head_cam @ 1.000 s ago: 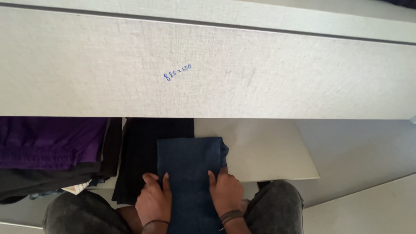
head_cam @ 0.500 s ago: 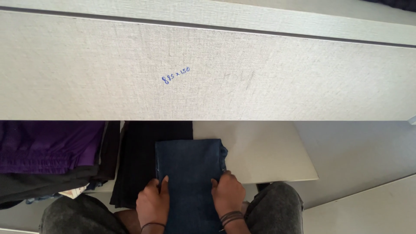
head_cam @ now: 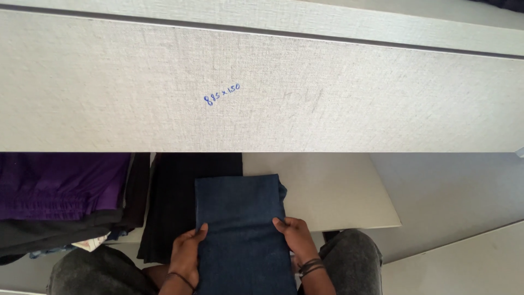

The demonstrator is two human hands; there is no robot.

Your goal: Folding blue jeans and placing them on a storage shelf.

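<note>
The left hand (head_cam: 186, 255) grips the left edge of a folded dark blue denim piece (head_cam: 242, 229), thumb on top of the cloth; the right hand (head_cam: 298, 238) grips the right edge in the same way. The denim lies partly over a folded black garment (head_cam: 177, 202) and partly over the pale shelf board (head_cam: 327, 191), just under a wide light panel (head_cam: 262, 93); a purple garment (head_cam: 60, 183) lies on a dark pile at the left, apart from the hands.

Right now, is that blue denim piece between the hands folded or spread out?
Folded. The blue denim piece forms a narrow, straight-edged rectangle, with layered edges showing at its upper right corner; the left hand and right hand grip its sides.
</note>
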